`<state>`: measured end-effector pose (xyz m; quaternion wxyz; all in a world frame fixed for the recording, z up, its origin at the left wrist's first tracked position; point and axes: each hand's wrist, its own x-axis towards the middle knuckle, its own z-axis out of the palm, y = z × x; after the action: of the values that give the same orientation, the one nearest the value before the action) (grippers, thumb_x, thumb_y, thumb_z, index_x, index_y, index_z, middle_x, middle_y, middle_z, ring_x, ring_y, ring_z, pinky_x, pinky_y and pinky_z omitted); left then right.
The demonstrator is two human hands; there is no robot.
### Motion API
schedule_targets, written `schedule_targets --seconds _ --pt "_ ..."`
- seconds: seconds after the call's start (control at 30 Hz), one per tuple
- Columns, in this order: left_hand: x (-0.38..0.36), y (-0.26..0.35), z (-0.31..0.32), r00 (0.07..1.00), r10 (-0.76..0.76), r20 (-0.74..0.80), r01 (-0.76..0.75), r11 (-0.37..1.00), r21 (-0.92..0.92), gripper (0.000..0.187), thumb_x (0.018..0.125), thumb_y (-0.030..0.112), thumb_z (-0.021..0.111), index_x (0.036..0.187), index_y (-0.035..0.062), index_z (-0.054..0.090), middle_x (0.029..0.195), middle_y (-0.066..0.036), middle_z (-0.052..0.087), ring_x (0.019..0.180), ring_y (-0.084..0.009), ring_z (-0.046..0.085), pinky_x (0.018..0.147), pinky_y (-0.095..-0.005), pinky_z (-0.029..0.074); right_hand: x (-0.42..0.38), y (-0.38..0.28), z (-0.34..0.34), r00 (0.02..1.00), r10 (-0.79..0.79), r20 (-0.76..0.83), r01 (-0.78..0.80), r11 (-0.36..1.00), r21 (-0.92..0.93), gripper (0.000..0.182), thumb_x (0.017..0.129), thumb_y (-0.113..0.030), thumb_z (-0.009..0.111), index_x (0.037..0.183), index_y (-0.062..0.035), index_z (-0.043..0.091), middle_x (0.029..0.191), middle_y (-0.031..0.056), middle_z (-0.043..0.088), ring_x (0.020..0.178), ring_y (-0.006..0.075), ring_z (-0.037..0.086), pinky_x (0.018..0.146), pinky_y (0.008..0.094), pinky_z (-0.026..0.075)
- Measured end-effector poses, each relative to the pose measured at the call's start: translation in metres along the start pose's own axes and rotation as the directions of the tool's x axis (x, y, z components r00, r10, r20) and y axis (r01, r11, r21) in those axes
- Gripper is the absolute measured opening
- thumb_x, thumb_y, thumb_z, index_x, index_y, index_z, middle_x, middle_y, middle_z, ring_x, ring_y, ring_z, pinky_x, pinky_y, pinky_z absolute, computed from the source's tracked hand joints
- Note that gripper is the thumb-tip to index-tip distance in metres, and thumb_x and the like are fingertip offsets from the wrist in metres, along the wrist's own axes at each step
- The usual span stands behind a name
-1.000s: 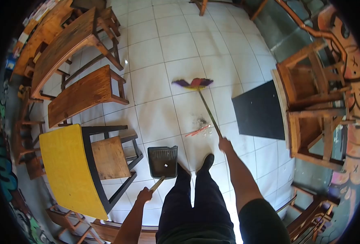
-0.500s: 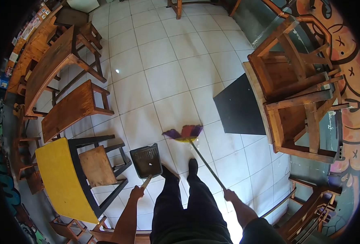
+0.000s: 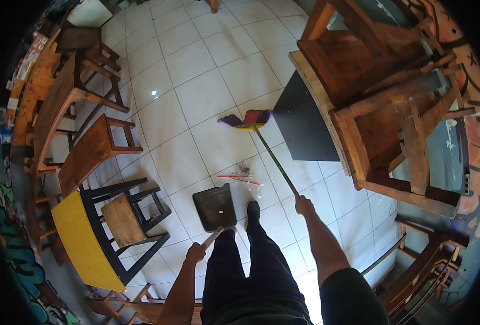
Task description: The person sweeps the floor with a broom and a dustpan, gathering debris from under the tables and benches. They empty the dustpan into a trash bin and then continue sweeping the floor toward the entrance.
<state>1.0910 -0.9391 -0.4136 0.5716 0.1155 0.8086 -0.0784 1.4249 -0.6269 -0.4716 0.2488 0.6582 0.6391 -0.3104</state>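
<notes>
My left hand (image 3: 195,252) is closed around the light handle of a black dustpan (image 3: 214,208), which rests near my feet with a small pale scrap in it. The green stick of a broom (image 3: 246,121) is in my right hand (image 3: 304,206). Its purple and red bristles with a yellow base are out in front of me, close to the black panel. Between broom and dustpan lies litter (image 3: 245,177) on the tiles: red straws, clear plastic and dark dust.
At the left stand a yellow-topped table (image 3: 83,244), a small stool (image 3: 122,221), a wooden bench (image 3: 88,154) and a long table (image 3: 56,116). Stacked wooden stools (image 3: 408,135) sit above the black panel (image 3: 305,119) at the right. Wooden furniture (image 3: 424,276) stands lower right.
The broom head has moved forward, away from my feet, uncovering the litter. The dustpan has shifted slightly to the right, and my right hand has moved forward.
</notes>
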Motion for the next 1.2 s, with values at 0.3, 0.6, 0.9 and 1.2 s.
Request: schedule_targets --seconds 0.3,0.6,0.9,1.2 --pt "-0.022 0.018 -0.019 0.995 0.087 0.053 -0.092 0.991 0.095 0.044 0.079 0.042 0.045 0.096 0.0007 0.049 0.083 -0.015 0.060 0.080 -0.0291 0.058 0.071 -0.0378 0.044 -0.152 0.169 0.060 0.903 0.050 0.426 0.086 0.952 -0.295 0.036 0.085 -0.022 0.029 0.119 -0.0089 0.033 0.103 0.0217 0.048 0.095 0.0377 0.051 0.081 0.0459 0.041" --pt "-0.024 -0.003 0.013 0.991 0.084 -0.106 -0.072 0.992 0.105 0.048 0.079 0.043 0.046 0.099 -0.0013 0.045 0.089 -0.024 0.056 0.084 -0.0374 0.055 0.072 -0.0425 0.044 -0.151 0.177 0.045 0.938 -0.334 0.090 0.342 0.935 -0.096 0.027 0.087 -0.031 0.035 0.085 -0.0050 0.042 0.074 0.0225 0.055 0.065 0.0426 0.054 0.057 0.0512 0.044" --pt "-0.021 -0.068 0.052 1.000 0.016 -0.027 -0.021 0.980 -0.197 0.045 0.082 0.043 0.040 0.095 0.0012 0.049 0.092 -0.023 0.054 0.086 -0.0402 0.054 0.076 -0.0450 0.043 0.058 -0.109 0.074 0.716 -0.698 -0.010 0.675 0.696 -0.243 0.021 0.082 -0.015 0.039 0.099 -0.0053 0.045 0.078 0.0147 0.048 0.053 0.0308 0.055 0.045 0.0419 0.046" --pt "-0.045 -0.102 0.083 0.990 -0.137 0.041 0.140 0.865 -0.482 0.036 0.082 0.036 0.045 0.099 0.0047 0.049 0.095 -0.022 0.053 0.089 -0.0362 0.054 0.075 -0.0426 0.042 0.024 -0.393 0.032 0.849 -0.514 0.125 0.527 0.806 -0.268 0.031 0.085 -0.028 0.036 0.101 -0.0019 0.039 0.091 0.0261 0.056 0.085 0.0389 0.056 0.073 0.0444 0.046"
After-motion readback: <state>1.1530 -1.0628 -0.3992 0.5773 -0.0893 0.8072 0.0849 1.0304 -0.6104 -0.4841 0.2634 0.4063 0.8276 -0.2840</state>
